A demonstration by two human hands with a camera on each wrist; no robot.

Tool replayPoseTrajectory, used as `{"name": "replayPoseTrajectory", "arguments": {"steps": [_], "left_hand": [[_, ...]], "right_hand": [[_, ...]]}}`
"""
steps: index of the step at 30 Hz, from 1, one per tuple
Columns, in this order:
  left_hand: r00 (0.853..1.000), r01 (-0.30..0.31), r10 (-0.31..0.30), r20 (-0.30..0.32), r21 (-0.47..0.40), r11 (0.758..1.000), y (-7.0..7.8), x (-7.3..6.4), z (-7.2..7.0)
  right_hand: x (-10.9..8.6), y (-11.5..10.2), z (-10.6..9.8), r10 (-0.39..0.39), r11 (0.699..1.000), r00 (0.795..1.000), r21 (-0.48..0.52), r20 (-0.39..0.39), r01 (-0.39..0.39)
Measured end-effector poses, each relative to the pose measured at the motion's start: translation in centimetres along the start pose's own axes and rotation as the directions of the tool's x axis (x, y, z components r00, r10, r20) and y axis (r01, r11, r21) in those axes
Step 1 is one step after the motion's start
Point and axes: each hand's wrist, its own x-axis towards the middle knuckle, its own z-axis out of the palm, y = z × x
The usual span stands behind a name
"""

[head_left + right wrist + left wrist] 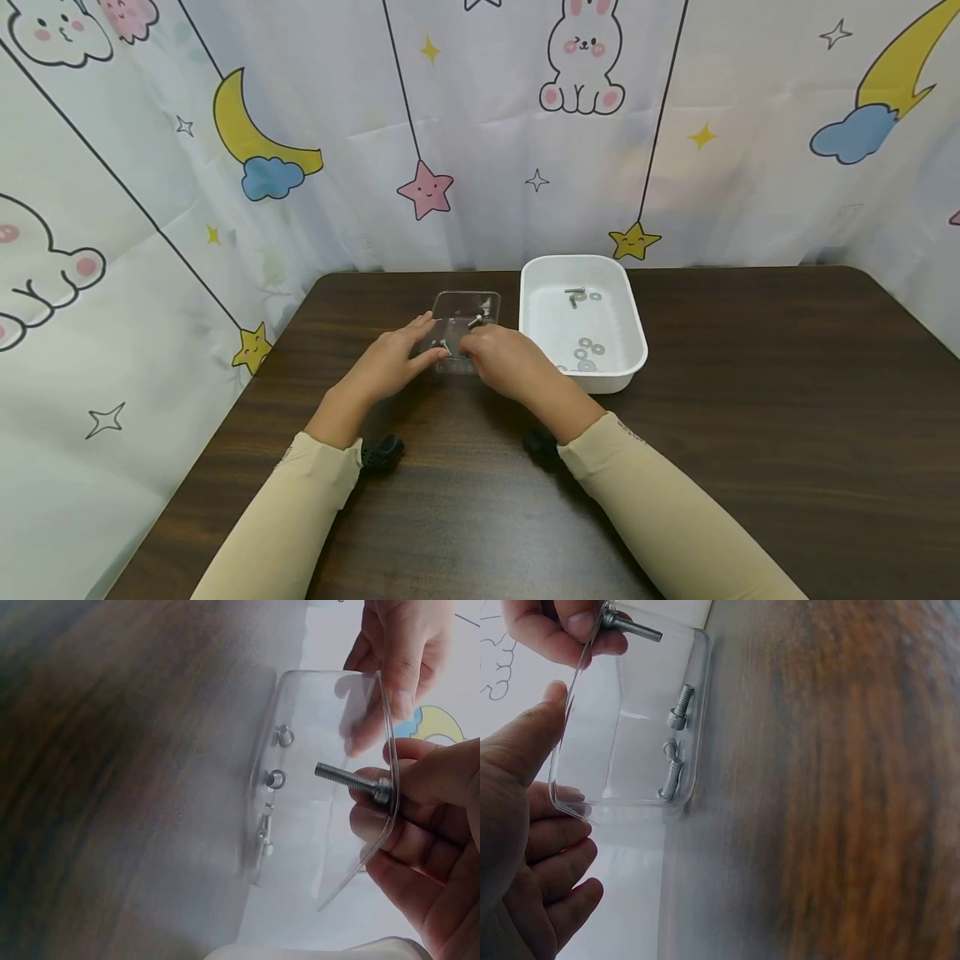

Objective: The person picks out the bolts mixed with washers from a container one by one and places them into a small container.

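A small clear plastic box [467, 293] stands on the table. Loose metal socket-head bolts [679, 709] lie in its bottom. My right hand [504, 360] is over the box's near right corner. Its thumb and fingers pinch one more bolt [345, 777] by the head, just inside the rim, with the threaded end pointing into the box. My left hand [384, 363] rests along the box's left side, fingers extended, while its thumb [536, 731] reaches along the near rim. In the head view, the right hand hides the pinched bolt.
Right of the clear box stands a white tray [639, 354] with several flat washers [585, 342] and a few bolts [575, 291] inside. The dark wood table [750, 375] extends to the right. A patterned curtain [487, 217] hangs behind its far edge.
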Motion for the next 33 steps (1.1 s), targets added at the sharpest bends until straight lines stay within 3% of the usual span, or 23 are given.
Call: {"name": "replayPoseTrajectory", "arguments": {"steps": [24,33], "left_hand": [[1.0,-0.015,0.015,-0.017,-0.005,1.0,0.04,-0.13,-0.02],[1.0,-0.009,0.009,-0.006,-0.009,1.0,0.08,-0.07,-0.04]], "right_hand": [[-0.03,0.14,0.07,-0.009,1.0,0.999,-0.003,-0.038,0.009],[-0.1,0.28,-0.2,0.004,0.999,1.0,0.054,-0.019,-0.003]]}}
